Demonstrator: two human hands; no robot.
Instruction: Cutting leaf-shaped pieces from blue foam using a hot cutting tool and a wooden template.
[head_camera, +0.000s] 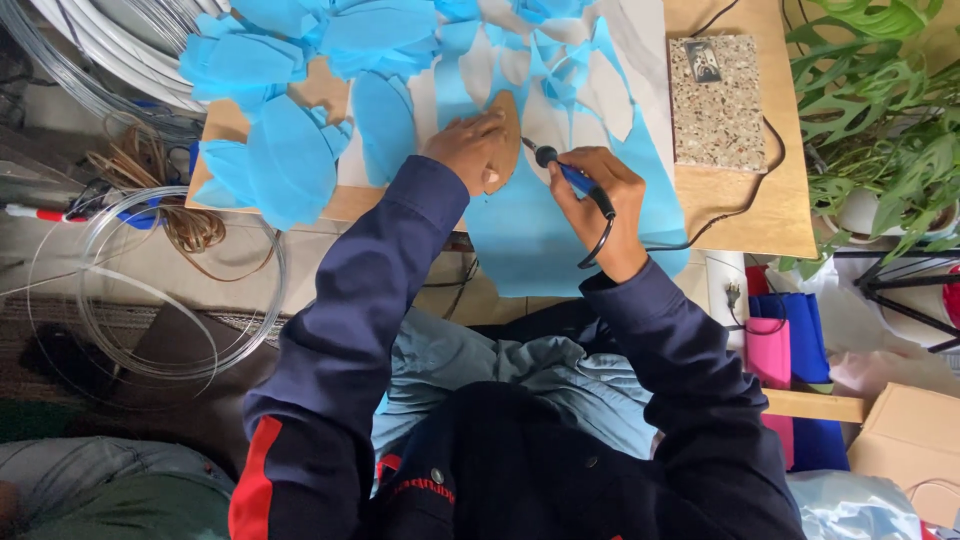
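Blue sheet (530, 240) lay flat on the desk (760, 215), its near edge hanging over the front. The left hand (470, 150) pressed a brown leaf-shaped template (505, 135) down with flattened fingers, probably to keep it from sliding; the template's long axis ran away from the person, tip pointing to the far edge. The right hand (600, 195) was closed, pen-fashion, on a corded hot cutting tool (575, 180), whose tip slanted up-left to the template's edge. Cut blue leaf shapes (290, 160) were piled left; a speckled block (718, 100) sat right.
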